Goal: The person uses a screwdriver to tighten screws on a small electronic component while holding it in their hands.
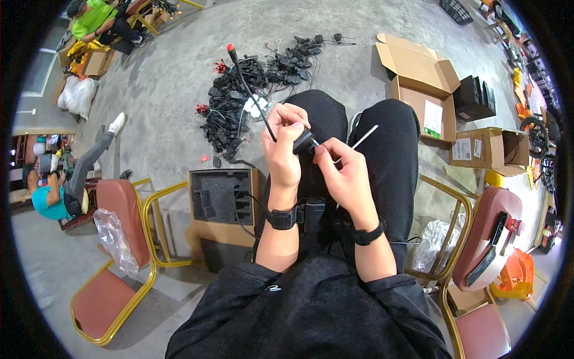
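Above my lap, my left hand [282,140] is closed around a small black block-shaped device [304,141]. A stiff black cable [247,87] with a red tip rises from beside that hand, up and to the left. My right hand [348,173] pinches with thumb and forefinger right at the device's right end. From behind its fingers a thin white strip [366,136] sticks out, up and to the right. What lies between the fingertips is mostly hidden. Both wrists wear black bands.
A heap of black cabled parts [230,113] lies on the floor ahead. An open box with foam [221,194] stands left of my lap; cardboard boxes [418,90] are ahead right. Chairs flank me, left [122,221] and right [487,239]. Two people sit at the far left.
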Tool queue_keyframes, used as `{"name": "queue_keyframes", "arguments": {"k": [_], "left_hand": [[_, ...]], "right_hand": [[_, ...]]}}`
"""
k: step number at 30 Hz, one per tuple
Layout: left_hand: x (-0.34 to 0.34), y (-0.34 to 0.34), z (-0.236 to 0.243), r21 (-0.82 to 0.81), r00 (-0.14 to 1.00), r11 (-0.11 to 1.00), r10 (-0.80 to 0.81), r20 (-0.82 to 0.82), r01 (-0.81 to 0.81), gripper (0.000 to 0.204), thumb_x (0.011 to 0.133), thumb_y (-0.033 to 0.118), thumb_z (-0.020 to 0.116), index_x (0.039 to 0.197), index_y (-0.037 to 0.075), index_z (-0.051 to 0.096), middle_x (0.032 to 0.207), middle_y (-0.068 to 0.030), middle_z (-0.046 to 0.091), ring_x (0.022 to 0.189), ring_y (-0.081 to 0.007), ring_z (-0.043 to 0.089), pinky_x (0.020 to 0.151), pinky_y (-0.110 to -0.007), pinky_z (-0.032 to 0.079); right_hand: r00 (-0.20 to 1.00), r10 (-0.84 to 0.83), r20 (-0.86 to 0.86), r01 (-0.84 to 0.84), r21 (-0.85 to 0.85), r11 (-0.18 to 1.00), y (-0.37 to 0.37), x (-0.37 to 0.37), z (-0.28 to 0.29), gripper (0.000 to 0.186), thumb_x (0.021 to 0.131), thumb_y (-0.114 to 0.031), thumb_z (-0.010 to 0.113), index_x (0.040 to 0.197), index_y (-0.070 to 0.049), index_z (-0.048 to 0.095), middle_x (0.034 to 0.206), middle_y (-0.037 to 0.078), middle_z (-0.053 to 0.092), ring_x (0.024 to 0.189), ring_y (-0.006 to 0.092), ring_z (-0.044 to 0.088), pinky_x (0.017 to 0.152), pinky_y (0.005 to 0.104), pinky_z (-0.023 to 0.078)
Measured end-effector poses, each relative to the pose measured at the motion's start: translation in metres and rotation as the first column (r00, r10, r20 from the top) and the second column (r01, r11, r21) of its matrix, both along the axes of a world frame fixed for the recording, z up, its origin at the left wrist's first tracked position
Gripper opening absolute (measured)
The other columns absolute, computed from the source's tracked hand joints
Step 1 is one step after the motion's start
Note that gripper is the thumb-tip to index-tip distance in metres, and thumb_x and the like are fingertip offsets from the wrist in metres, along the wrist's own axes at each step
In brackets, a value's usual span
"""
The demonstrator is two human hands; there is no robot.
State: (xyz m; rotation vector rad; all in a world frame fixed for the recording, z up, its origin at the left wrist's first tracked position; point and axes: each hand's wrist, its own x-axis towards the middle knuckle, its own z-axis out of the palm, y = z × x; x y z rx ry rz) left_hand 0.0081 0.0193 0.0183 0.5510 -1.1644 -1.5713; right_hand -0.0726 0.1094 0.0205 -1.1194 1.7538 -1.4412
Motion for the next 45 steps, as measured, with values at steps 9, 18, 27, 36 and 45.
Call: {"name": "queue_keyframes", "arguments": {"k": [9, 18, 27, 36, 45], "left_hand": [[-0.002, 0.000, 0.000, 0.024, 0.999, 0.999, 0.025, -0.024, -0.025, 0.009, 0.074, 0.009, 0.047, 0.073, 0.001, 0.049, 0.079, -0.0085, 0.051, 0.073, -0.0139, 0.046, 0.072, -0.026, 0.036], [-0.001, -0.001, -0.001, 0.021, 1.000, 1.000, 0.005, -0.002, -0.005, 0.009, 0.075, 0.010, 0.047, 0.075, 0.001, 0.048, 0.080, -0.0088, 0.051, 0.074, -0.0135, 0.045, 0.073, -0.026, 0.036], [-0.001, 0.000, 0.002, 0.031, 0.999, 0.999, 0.019, 0.032, -0.020, 0.012, 0.075, 0.013, 0.047, 0.074, 0.001, 0.047, 0.078, -0.0104, 0.050, 0.074, -0.0159, 0.046, 0.072, -0.028, 0.037], [-0.001, -0.001, 0.004, 0.056, 0.999, 0.998, 0.035, 0.005, -0.035, 0.012, 0.074, 0.013, 0.047, 0.071, 0.001, 0.047, 0.077, -0.0102, 0.049, 0.073, -0.0170, 0.046, 0.072, -0.028, 0.037], [0.001, 0.000, 0.004, 0.049, 1.000, 0.999, 0.020, 0.003, -0.020, 0.010, 0.074, 0.010, 0.049, 0.070, 0.002, 0.047, 0.078, -0.0094, 0.051, 0.073, -0.0138, 0.046, 0.071, -0.026, 0.037]], "right_hand": [[0.988, 0.015, 0.155, -0.022, 0.039, 0.999, 0.000, -0.002, 0.001, 0.017, 0.086, -0.012, 0.056, 0.074, 0.000, 0.057, 0.062, 0.006, 0.058, 0.051, 0.0110, 0.050, 0.049, 0.0243, 0.040], [0.932, -0.068, -0.357, 0.035, -0.099, 0.994, -0.002, 0.004, 0.000, 0.009, 0.079, -0.010, 0.061, 0.077, -0.004, 0.054, 0.067, 0.012, 0.056, 0.052, 0.0301, 0.057, 0.046, 0.0370, 0.045], [0.978, -0.069, -0.196, 0.051, -0.092, 0.994, -0.003, 0.005, 0.002, 0.009, 0.078, -0.007, 0.062, 0.075, -0.002, 0.056, 0.065, 0.012, 0.057, 0.049, 0.0226, 0.056, 0.047, 0.0299, 0.044], [0.982, -0.071, -0.175, 0.054, -0.099, 0.994, -0.004, 0.005, 0.001, 0.009, 0.078, -0.007, 0.062, 0.076, -0.002, 0.056, 0.066, 0.011, 0.057, 0.050, 0.0231, 0.057, 0.047, 0.0302, 0.045], [0.890, -0.085, -0.448, 0.054, -0.083, 0.995, -0.004, 0.007, -0.001, 0.008, 0.079, -0.008, 0.062, 0.078, -0.002, 0.056, 0.068, 0.011, 0.059, 0.050, 0.0277, 0.057, 0.047, 0.0337, 0.046]]}}
